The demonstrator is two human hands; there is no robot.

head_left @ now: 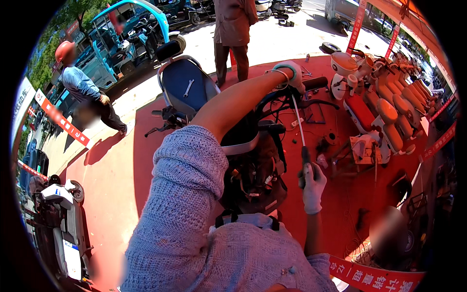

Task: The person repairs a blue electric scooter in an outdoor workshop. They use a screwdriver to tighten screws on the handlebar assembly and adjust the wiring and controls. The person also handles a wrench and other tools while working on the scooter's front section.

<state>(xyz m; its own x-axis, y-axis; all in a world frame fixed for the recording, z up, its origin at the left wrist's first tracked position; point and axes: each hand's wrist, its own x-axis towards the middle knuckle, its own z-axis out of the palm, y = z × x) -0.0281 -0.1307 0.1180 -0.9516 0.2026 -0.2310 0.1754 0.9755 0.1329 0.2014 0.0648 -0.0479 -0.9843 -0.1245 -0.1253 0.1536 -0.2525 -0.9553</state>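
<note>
My right hand (312, 184), in a pale glove, grips the dark handle of a long screwdriver (300, 126), its shaft pointing away from me. My left hand (293, 74), also gloved, reaches across to the handlebar area (310, 103) near the shaft's far end, fingers curled round something I cannot make out. A dark scooter (253, 168) stands before me with its body opened and cables showing. A wrench (188, 87) lies on its dark blue seat (180, 75).
Orange and white scooters (384, 97) line the right, near a small wooden stool (365, 150). A grey scooter (61, 219) stands lower left. A person in a red helmet (85, 85) is at left, another person (232, 29) stands ahead. Red tape (63, 119) borders the red floor (107, 194).
</note>
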